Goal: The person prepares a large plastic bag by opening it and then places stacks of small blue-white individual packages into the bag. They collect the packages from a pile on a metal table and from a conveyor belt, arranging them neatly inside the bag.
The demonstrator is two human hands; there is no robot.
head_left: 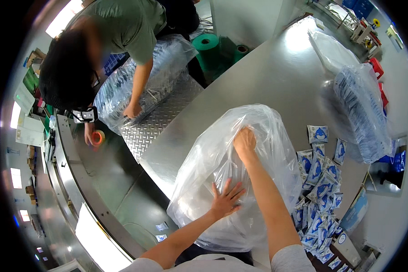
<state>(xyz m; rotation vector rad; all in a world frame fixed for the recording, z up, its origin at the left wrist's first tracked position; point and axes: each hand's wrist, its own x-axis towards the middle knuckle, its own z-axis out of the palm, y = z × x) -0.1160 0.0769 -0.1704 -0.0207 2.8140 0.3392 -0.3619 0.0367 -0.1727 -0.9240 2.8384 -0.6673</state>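
Observation:
A large clear plastic bag (199,181) lies puffed up on the metal table in front of me. My left hand (225,199) rests on its near part with the fingers spread, holding nothing. Farther off, my right hand (245,141) is curled closed against the gathered film at the bag's far part; the fingertips are partly hidden. Just right of the bag is a heap of small white-and-blue printed packets (322,186), some of them close to its edge.
Packed clear bags (365,113) of blue-and-white goods lie at the table's right side. At left, a co-worker (118,27) leans over another filled bag (156,59) on a treadplate surface (145,136), an orange tape roll (97,138) at one hand. Green rolls (206,52) stand behind.

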